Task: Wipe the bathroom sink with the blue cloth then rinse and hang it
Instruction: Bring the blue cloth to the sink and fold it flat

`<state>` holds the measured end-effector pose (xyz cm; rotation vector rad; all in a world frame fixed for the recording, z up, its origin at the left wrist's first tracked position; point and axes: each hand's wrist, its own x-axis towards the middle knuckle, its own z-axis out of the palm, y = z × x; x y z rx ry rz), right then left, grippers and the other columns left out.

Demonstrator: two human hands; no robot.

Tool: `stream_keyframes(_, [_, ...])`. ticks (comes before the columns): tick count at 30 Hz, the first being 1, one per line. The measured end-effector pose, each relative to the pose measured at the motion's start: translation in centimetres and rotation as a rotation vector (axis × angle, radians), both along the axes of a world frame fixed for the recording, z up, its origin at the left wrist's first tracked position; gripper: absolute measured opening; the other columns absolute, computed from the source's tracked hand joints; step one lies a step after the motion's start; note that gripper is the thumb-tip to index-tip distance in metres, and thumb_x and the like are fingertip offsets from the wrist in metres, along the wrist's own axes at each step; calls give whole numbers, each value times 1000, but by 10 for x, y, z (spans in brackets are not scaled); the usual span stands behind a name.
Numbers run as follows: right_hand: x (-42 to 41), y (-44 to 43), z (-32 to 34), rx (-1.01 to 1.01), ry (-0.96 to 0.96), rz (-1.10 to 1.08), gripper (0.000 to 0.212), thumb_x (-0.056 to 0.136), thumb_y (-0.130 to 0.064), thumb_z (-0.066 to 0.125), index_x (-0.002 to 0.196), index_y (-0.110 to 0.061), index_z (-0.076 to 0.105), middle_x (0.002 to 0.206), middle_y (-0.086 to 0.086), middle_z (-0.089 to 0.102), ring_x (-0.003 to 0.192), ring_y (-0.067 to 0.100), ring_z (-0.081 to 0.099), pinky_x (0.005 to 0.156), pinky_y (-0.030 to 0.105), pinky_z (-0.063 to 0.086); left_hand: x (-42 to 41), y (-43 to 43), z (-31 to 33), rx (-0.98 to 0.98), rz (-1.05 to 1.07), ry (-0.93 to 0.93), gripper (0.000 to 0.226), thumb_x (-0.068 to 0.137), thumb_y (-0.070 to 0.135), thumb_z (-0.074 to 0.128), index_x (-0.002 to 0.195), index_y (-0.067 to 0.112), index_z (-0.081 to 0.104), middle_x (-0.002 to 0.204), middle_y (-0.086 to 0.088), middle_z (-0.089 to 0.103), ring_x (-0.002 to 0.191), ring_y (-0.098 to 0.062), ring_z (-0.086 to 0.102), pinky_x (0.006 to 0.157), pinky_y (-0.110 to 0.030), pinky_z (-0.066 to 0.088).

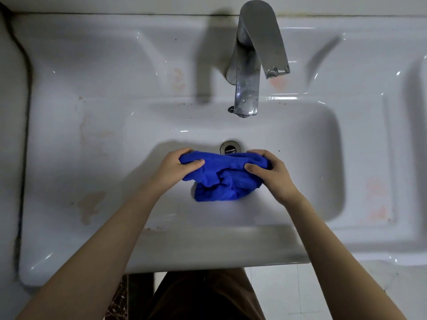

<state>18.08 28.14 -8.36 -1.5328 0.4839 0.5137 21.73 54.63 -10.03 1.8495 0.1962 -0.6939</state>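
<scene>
Both hands clutch the blue cloth (223, 177) — the left hand (174, 168) curls round its left end, the right hand (272, 173) round its right, thumbs pressed on top. The cloth hangs bunched between them inside the sink (323, 144) basin, its far edge just beside the drain (230, 147). The faucet (251, 65) spout ends well apart from the hands — open basin lies left, right and behind.
</scene>
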Motion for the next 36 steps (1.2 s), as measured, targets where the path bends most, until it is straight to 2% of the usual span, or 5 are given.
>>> stream_keyframes(7, [-2,-25,1,-523,-53,303,17,84,-19,74,82,-8,60,71,-2,54,61,13,46,57,18,36,-1,8,6,135,-78,-62,10,91,13,62,85,5,59,76,-3,59,67,-10,52,59,-16,40])
stream_keyframes(12, [-13,-32,20,-128,65,103,21,84,-23,75,88,-2,70,79,9,61,74,18,57,72,33,48,-7,10,25,36,48,27,14,93,18,61,81,13,59,73,4,61,65,-6,57,59,-18,45])
stream_keyframes(21, [-7,-48,75,26,-17,29,15,91,-12,65,99,-2,57,91,17,70,79,27,68,68,34,53,-4,19,76,-65,86,166,18,91,31,64,94,13,68,88,-3,74,80,-17,71,67,-27,52])
stream_keyframes(30, [43,-37,-38,-894,-76,293,52,90,-18,64,136,-11,41,125,16,51,105,34,55,85,37,45,-1,-6,-25,791,-5,-353,53,79,27,75,122,6,51,120,-14,52,102,-31,55,90,-38,47])
stream_keyframes(36, [-3,-9,-21,-1181,180,342,63,93,-54,51,119,3,47,115,19,55,105,35,55,86,41,48,-37,-30,-14,916,58,-95,60,86,43,66,115,-7,50,113,-23,56,103,-36,55,87,-42,44])
